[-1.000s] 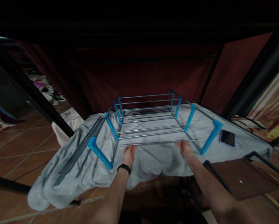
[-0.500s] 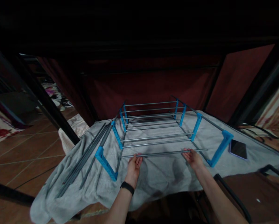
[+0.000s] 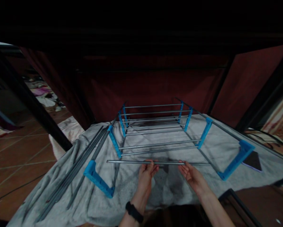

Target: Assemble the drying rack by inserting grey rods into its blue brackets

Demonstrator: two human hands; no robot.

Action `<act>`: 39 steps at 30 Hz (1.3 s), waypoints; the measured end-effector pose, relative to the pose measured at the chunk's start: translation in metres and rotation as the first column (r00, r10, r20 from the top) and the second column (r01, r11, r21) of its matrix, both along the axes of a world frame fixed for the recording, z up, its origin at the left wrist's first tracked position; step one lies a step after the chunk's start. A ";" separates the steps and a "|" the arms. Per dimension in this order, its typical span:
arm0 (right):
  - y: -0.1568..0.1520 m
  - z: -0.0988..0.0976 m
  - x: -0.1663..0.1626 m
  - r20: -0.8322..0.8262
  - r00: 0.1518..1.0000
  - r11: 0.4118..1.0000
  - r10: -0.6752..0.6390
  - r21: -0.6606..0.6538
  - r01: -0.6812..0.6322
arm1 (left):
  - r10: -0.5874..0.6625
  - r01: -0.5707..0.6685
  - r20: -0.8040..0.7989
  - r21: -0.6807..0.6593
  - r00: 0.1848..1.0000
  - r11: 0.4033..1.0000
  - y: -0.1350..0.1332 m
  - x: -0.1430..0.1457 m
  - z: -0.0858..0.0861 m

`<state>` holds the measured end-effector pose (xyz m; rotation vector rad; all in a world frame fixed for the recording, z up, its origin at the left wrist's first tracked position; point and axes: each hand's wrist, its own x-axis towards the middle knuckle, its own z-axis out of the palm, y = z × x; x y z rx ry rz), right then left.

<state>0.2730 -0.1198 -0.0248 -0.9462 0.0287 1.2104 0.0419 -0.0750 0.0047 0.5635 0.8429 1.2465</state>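
Both my hands hold one thin grey metal rod [image 3: 124, 161] level above a grey cloth. My left hand [image 3: 147, 171], with a black wristband, grips it near the middle, fingers curled round it. My right hand [image 3: 190, 173] pinches it further right. The rod lies across the near end of a rack [image 3: 155, 132] made of grey rods and blue plastic brackets. One near bracket [image 3: 97, 178] stands at the left and another bracket [image 3: 236, 159] at the right.
The grey cloth [image 3: 61, 201] covers a low surface. Several loose grey rods [image 3: 84, 160] lie on it at the left. A dark phone [image 3: 252, 160] rests behind the right bracket. Black frame bars and dark red fabric surround the space; tiled floor lies left.
My hands have drawn closer together along the rod, and the rod has shifted left, its left end now past the rack's left side rail.
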 end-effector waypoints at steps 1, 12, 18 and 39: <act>0.001 0.001 0.000 -0.016 1.000 1.000 0.002 -0.020 -0.003 | 0.008 -0.007 -0.026 0.031 1.000 1.000 0.001 -0.001 0.004; 0.010 0.002 0.020 -0.094 0.988 0.991 -0.121 -0.069 0.115 | 0.117 -0.088 -0.093 0.273 0.989 0.958 0.023 -0.004 0.043; 0.001 0.003 0.046 -0.051 0.977 0.971 -0.208 -0.134 0.200 | 0.022 -0.011 -0.053 0.214 0.998 0.977 0.016 0.033 0.038; -0.004 0.032 -0.020 0.086 0.862 0.866 0.500 -0.076 -0.495 | 0.260 0.107 -0.413 0.683 0.873 0.723 0.012 0.025 0.101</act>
